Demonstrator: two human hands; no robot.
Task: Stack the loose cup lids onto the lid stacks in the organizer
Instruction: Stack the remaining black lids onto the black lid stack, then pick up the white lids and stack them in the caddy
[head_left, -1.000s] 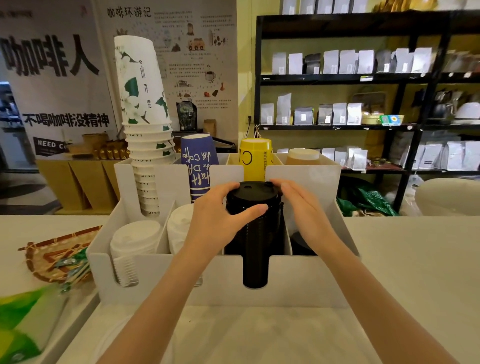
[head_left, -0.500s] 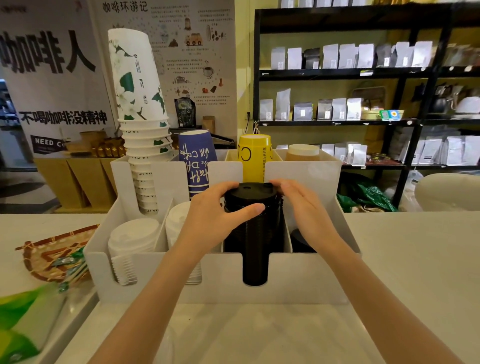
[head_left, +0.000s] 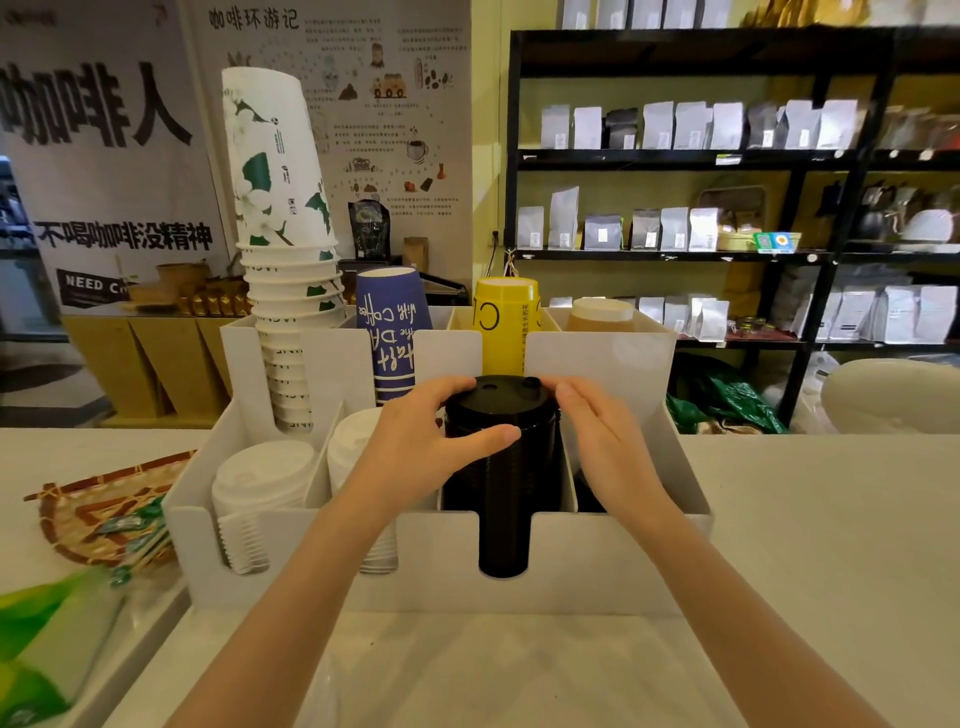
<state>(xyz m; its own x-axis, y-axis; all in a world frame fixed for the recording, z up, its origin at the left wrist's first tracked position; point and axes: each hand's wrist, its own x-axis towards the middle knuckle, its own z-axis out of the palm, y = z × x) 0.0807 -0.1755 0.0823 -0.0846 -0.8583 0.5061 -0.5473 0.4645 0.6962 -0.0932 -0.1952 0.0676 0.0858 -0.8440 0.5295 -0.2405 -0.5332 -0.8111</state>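
Both your hands clasp the top of the black lid stack (head_left: 501, 467): left hand (head_left: 415, 441) wrapped around its side, right hand (head_left: 597, 441) against the other. It stands in the white organizer (head_left: 597, 561), third front slot. No loose lids show, so you seem nearly done.

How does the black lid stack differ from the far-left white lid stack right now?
The black lid stack rises well above the organizer's front wall; the white lid stack sits much lower. The left hand and right hand hold the black stack's top; nothing touches the white stack. Both stand in front slots.
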